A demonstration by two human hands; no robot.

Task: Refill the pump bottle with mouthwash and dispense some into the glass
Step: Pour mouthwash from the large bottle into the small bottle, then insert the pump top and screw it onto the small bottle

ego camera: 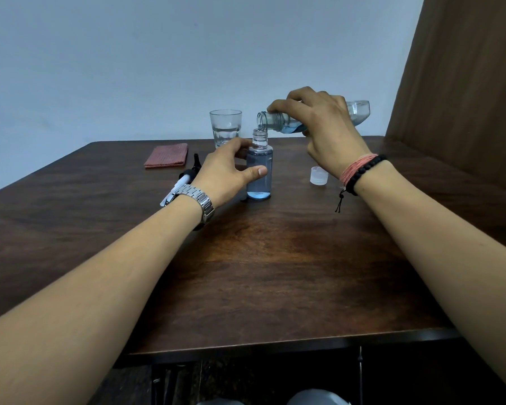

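A small clear pump bottle (pixel 259 173) stands uncapped on the dark wooden table (pixel 275 273), mostly full of blue mouthwash. My left hand (pixel 228 171) is wrapped around its left side. My right hand (pixel 324 127) grips the clear mouthwash bottle (pixel 358 112), tipped on its side with its open mouth just above the pump bottle's neck; a little blue liquid lies in it. The black pump head (pixel 187 176) with its white tube lies on the table behind my left wrist. An empty drinking glass (pixel 225 127) stands behind the pump bottle.
A clear cap (pixel 319 175) sits on the table right of the pump bottle, under my right wrist. A folded pink cloth (pixel 166 155) lies at the back left. A brown wooden panel (pixel 462 68) rises at the right, a pale wall behind.
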